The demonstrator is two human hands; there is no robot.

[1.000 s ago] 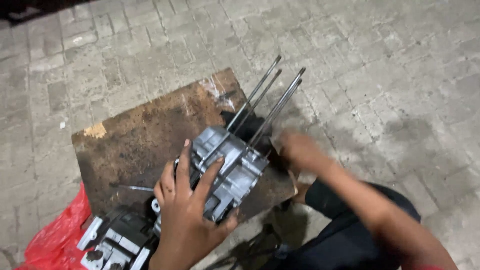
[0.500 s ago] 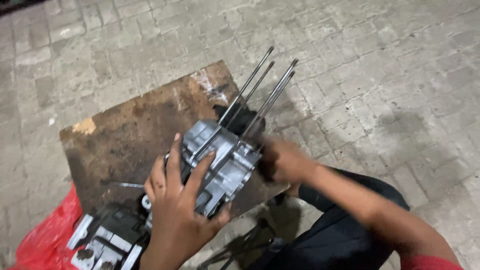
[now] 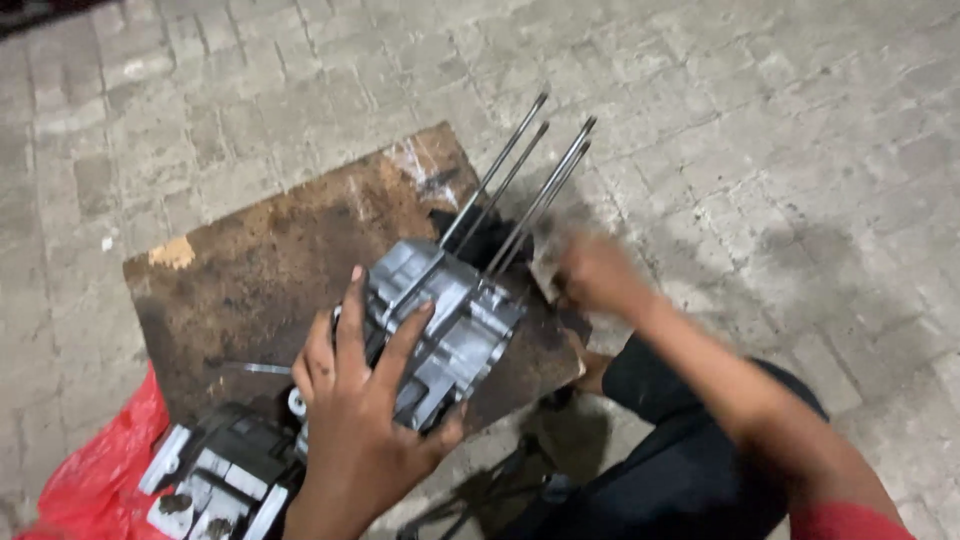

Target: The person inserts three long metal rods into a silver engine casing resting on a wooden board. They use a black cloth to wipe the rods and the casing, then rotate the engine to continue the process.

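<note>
left hand [image 3: 365,420] spread, gripping grey cast-metal engine case [image 3: 440,325] with four long studs | right hand [image 3: 590,275] blurred beside case, grip unclear | case on rusty brown counter [image 3: 260,270], work unfinished

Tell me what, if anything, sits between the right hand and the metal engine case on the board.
Nothing visible does. The left hand already grips the engine case. The blurred right hand is beside the case's right edge near the long studs, with only bare wooden board between.

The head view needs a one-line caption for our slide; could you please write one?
Left hand grips a grey metal engine casing with four long studs on a worn wooden board; blurred right hand alongside.
</note>
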